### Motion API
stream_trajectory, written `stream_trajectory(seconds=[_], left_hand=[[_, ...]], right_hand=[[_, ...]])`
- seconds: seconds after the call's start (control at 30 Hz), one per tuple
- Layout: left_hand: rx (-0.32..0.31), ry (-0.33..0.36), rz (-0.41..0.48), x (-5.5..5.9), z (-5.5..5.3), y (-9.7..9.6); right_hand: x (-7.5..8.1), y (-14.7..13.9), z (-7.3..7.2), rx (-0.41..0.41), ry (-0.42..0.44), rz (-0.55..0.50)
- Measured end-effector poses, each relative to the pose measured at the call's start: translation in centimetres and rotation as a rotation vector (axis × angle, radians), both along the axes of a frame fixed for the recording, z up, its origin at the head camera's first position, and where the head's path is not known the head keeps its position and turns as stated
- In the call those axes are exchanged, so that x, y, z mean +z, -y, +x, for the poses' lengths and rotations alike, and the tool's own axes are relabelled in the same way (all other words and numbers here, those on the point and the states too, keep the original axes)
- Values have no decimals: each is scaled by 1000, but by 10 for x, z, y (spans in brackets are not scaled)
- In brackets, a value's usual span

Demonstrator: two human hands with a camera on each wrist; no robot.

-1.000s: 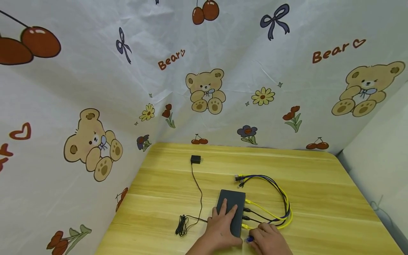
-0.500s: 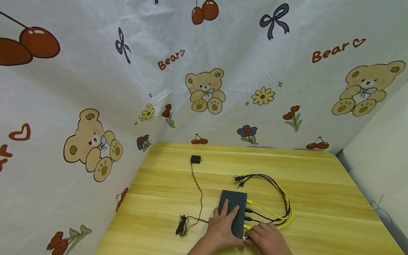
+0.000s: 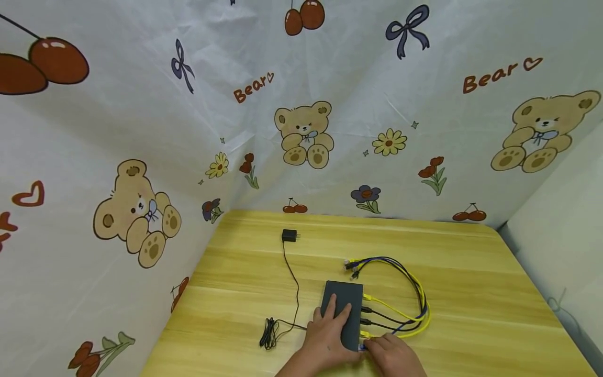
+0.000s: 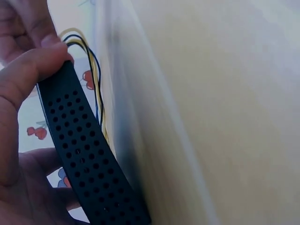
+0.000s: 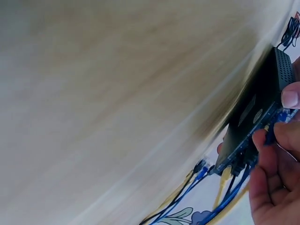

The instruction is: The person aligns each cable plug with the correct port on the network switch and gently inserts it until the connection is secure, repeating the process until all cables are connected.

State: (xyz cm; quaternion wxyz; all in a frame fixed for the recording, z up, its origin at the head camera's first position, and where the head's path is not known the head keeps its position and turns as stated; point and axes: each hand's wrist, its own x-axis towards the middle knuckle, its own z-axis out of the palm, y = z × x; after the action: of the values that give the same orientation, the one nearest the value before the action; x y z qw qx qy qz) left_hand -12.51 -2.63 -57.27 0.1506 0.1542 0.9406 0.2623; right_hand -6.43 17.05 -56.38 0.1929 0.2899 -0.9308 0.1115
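Observation:
My left hand [image 3: 327,335] holds a black network switch [image 3: 343,293], fingers spread over its top and thumb at the near right corner. The left wrist view shows its perforated side [image 4: 82,145] beside that thumb. The right wrist view shows its underside, tilted off the table. With thumb and fingertips, my right hand [image 3: 395,353] pinches the blue plug [image 3: 361,347] of a network cable at the near end of the port side. The right wrist view shows this blue plug [image 5: 271,133] against the ports; how deep it sits is hidden. Yellow and black cables [image 3: 377,312] occupy other ports.
The cables curve round on the right to their free plugs [image 3: 350,265] beyond the switch. A black power adapter [image 3: 289,235] lies at the back left, its cord running to a coiled bundle [image 3: 268,333] left of the switch. Printed cloth walls border the wooden table [image 3: 471,293].
My right hand has brought the blue plug leftward, up against the switch's port side. The switch has shifted very slightly. My left hand keeps its hold.

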Motion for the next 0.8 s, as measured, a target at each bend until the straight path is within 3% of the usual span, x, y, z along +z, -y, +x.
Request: stream_trajectory(seconds=[0.1, 0.37, 0.63, 0.8], left_hand=[[-1, -7, -19, -1, 0, 1], [4, -47, -62, 0, 3, -5], [-16, -93, -93, 4, 5, -11], [-28, -113, -110, 3, 6, -12]], right_hand=[[-1, -2, 2, 4, 28, -14], [-6, 2, 4, -6, 7, -54], [-12, 1, -2, 57, -39, -99], [-12, 1, -4, 89, 4, -95]])
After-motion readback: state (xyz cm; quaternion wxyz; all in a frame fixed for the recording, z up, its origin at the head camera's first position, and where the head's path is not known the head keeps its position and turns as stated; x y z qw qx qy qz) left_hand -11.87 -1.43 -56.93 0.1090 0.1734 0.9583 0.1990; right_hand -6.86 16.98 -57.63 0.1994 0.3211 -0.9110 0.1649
